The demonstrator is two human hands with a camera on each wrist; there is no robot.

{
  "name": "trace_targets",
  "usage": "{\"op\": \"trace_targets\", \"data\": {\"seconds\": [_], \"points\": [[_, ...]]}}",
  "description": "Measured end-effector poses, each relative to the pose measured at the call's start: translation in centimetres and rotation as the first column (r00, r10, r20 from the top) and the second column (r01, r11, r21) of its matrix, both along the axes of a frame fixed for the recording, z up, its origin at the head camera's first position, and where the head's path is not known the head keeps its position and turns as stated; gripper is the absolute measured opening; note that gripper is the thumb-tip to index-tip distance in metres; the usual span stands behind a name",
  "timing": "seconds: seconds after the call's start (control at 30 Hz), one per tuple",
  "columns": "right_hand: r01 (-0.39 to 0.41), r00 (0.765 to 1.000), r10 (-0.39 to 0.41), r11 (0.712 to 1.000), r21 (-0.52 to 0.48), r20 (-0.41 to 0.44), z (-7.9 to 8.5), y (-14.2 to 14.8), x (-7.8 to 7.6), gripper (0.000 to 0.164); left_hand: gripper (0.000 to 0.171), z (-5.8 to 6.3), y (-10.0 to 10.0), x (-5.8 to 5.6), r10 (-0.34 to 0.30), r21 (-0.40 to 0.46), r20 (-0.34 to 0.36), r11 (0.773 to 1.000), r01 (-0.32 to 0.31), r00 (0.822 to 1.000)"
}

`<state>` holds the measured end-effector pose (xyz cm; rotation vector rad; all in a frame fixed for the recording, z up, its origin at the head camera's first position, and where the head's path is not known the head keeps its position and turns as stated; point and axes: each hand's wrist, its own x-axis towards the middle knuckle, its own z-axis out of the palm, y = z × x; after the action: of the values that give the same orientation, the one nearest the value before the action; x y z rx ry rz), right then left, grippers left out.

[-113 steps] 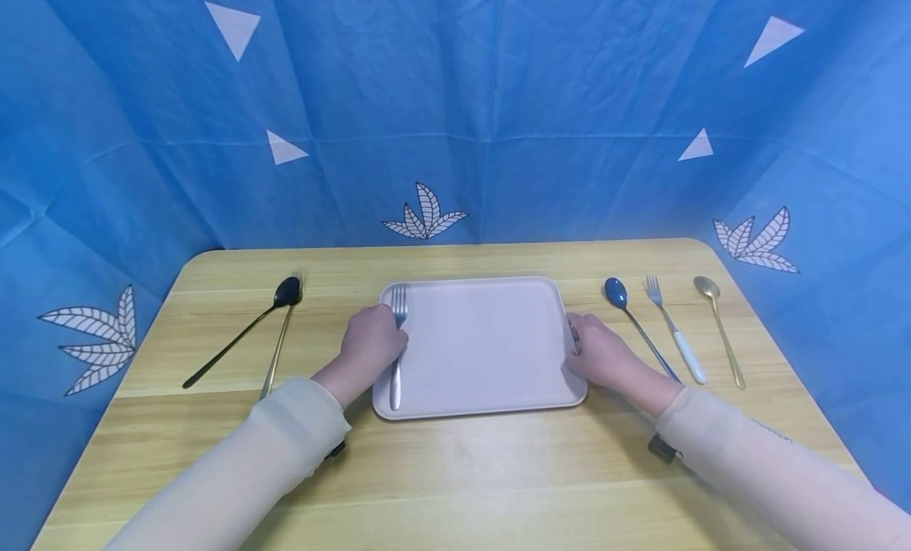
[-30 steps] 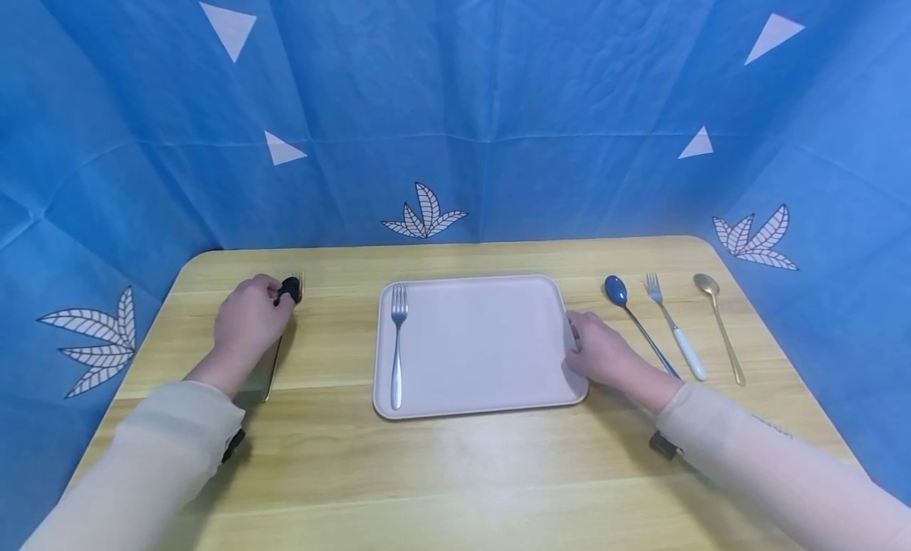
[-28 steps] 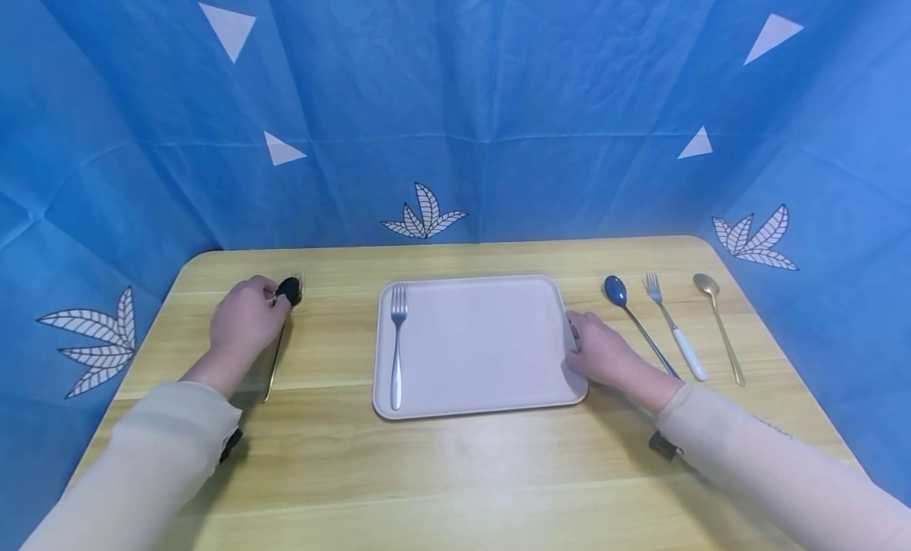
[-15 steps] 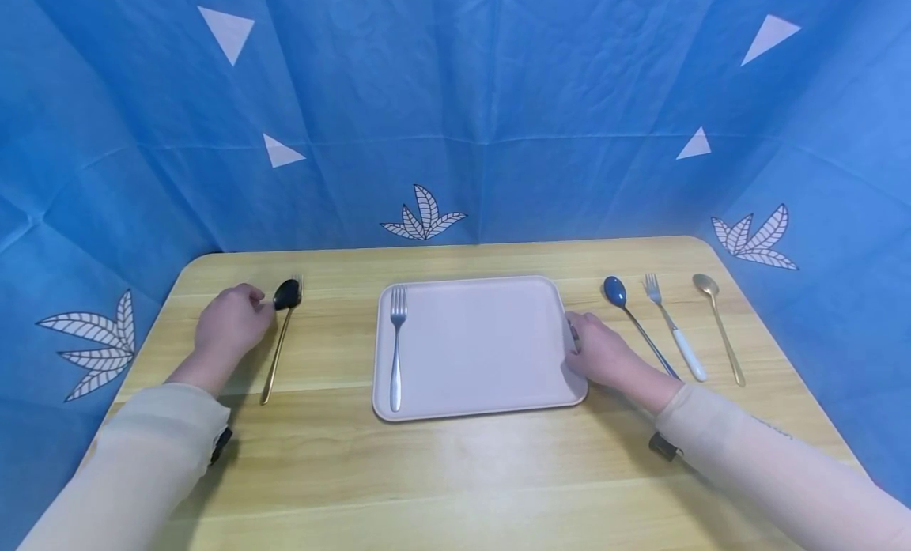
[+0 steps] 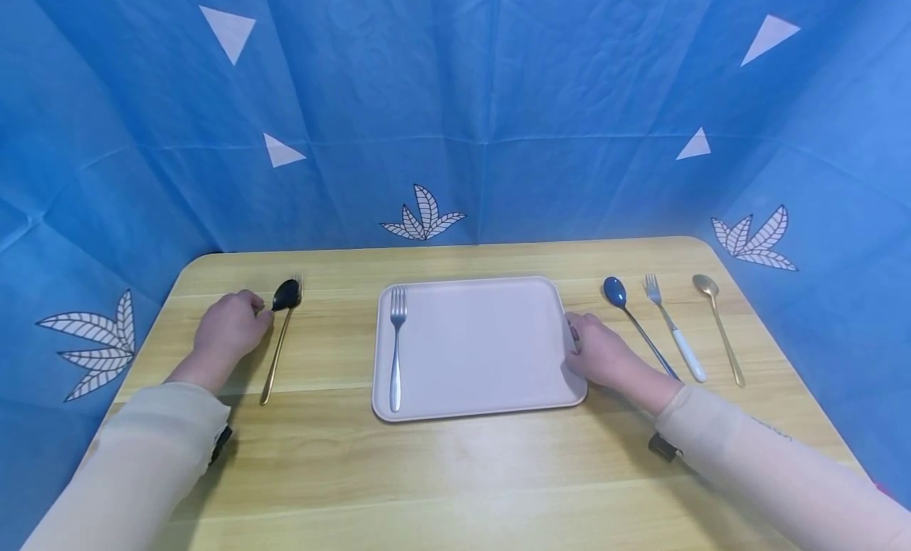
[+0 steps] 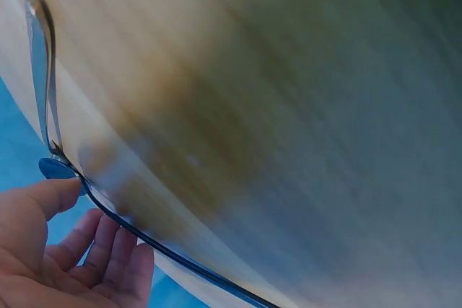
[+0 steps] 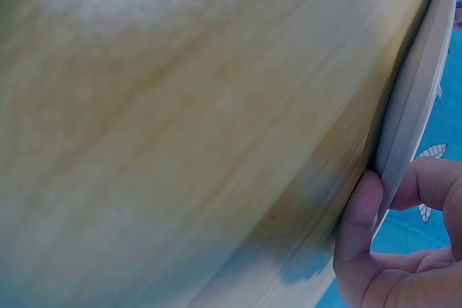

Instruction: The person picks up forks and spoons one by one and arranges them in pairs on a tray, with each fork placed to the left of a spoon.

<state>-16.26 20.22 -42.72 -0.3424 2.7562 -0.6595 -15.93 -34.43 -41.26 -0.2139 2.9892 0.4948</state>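
Note:
My left hand (image 5: 231,326) is over the handle of a black spoon (image 5: 287,294) on the table's left side. In the left wrist view, its thumb is at the spoon's neck and its loosely bent fingertips lie along the black handle (image 6: 189,260), with a gap between thumb and index finger. A gold-handled fork (image 5: 281,349) lies beside that spoon, its tines partly hidden by the bowl. My right hand (image 5: 603,352) pinches the right rim of a pale tray (image 5: 491,345) between thumb and fingers. On the tray's left side rests a silver fork (image 5: 396,353).
Right of the tray lie a dark blue spoon (image 5: 616,292), a white-handled fork (image 5: 686,353) and a gold spoon (image 5: 722,330). The wooden table (image 5: 455,480) ends in front of a blue cloth (image 5: 455,77) with leaf prints.
My left hand has left the silver fork on the tray and moved left to the black spoon, then slid from its bowl down toward the handle. My right hand has stayed at the tray.

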Motion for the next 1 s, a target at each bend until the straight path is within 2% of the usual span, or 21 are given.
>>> {"op": "trace_targets", "data": {"seconds": [0.3, 0.73, 1.0], "points": [[0.005, 1.0, -0.005, 1.0, -0.003, -0.001, 0.07, 0.01, 0.05, 0.074, 0.033, -0.23, 0.27, -0.13, -0.004, -0.04, 0.006, 0.999, 0.004, 1.0], [0.004, 1.0, -0.004, 1.0, -0.007, -0.009, -0.06, 0.0, 0.06, 0.074, 0.032, -0.07, -0.14, -0.49, -0.008, -0.051, 0.11, 0.999, 0.014, 0.994], [0.013, 1.0, -0.013, 1.0, -0.01, -0.002, -0.09, 0.05, 0.03, 0.073, 0.027, 0.0, -0.08, -0.51, -0.019, -0.051, 0.125, 0.998, 0.026, 0.992]]}}
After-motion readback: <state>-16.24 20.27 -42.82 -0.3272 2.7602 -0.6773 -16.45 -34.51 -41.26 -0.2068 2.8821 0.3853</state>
